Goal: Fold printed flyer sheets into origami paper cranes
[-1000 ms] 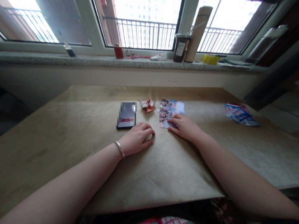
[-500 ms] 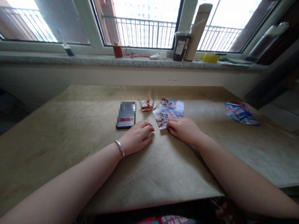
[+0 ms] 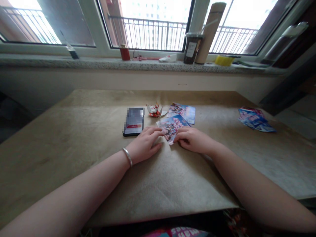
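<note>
A square of colourful printed paper (image 3: 171, 126) lies turned like a diamond on the brown paper-covered table (image 3: 74, 138). My right hand (image 3: 194, 140) pinches its near right edge with curled fingers. My left hand (image 3: 145, 144), a silver bangle on its wrist, rests flat beside it, fingertips touching the sheet's left corner. A second printed sheet (image 3: 184, 110) lies just behind. A small folded red and white paper figure (image 3: 155, 110) sits beyond my left hand, next to a dark phone (image 3: 134, 121) lying face up.
A pile of more printed sheets (image 3: 255, 119) lies at the right of the table. The stone windowsill (image 3: 98, 64) behind holds a red cup (image 3: 124, 52), a dark jar (image 3: 191, 49), a cardboard tube (image 3: 209, 31) and a yellow tape roll (image 3: 223, 60).
My right hand has drawn the top printed sheet toward me and to the left, turning it off the sheet beneath. My left fingers have stretched out onto its corner.
</note>
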`<state>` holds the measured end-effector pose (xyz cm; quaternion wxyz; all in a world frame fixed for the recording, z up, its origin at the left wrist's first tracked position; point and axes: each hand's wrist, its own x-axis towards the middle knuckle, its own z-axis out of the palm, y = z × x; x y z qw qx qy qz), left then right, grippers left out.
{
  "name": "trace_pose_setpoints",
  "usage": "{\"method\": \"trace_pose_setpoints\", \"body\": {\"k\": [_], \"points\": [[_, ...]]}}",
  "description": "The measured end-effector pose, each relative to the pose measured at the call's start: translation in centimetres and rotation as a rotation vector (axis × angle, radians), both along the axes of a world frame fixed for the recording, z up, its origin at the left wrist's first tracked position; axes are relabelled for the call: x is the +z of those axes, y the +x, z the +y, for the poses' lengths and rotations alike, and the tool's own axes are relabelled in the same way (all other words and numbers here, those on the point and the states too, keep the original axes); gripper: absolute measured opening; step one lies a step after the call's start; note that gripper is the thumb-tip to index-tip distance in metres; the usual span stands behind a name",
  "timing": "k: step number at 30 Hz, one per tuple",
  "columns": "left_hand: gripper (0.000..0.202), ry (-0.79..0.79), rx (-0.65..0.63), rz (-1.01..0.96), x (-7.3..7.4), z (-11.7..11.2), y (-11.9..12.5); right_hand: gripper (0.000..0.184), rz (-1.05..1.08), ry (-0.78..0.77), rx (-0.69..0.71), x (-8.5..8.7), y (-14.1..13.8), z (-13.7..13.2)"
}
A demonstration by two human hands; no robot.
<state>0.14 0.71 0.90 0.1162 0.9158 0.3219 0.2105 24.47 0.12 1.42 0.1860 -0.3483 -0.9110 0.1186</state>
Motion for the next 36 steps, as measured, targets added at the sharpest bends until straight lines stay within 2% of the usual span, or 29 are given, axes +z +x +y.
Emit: {"method": "trace_pose_setpoints", "body": {"k": [4, 11, 15, 21, 29, 33, 36], "points": [[0.033, 0.030, 0.001, 0.019, -0.1, 0.1, 0.0, 0.027, 0.079, -0.069, 0.126, 0.1, 0.0, 0.2], [0.043, -0.009, 0.005, 0.206, -0.1, -0.1, 0.0, 0.020, 0.179, -0.187, 0.166, 0.1, 0.1, 0.4], [0.041, 0.035, -0.017, 0.265, 0.0, -0.1, 0.0, 0.015, 0.215, -0.254, 0.111, -0.1, 0.5, 0.7], [0.033, 0.055, -0.082, 0.213, 0.6, -0.5, 0.0, 0.012, 0.197, -0.277, 0.005, -0.1, 1.3, 0.8], [0.023, -0.009, -0.316, 0.113, 1.4, -1.5, 0.4, 0.011, 0.140, -0.360, -0.038, 0.3, 2.3, 0.9], [0.029, -0.016, -0.229, 0.124, 1.1, -1.2, 0.4, 0.012, 0.102, -0.388, -0.056, 0.4, 2.8, 0.9], [0.021, 0.055, -0.149, 0.129, 0.6, -0.6, 0.3, 0.014, 0.074, -0.412, -0.050, 0.6, 3.2, 1.0]]}}
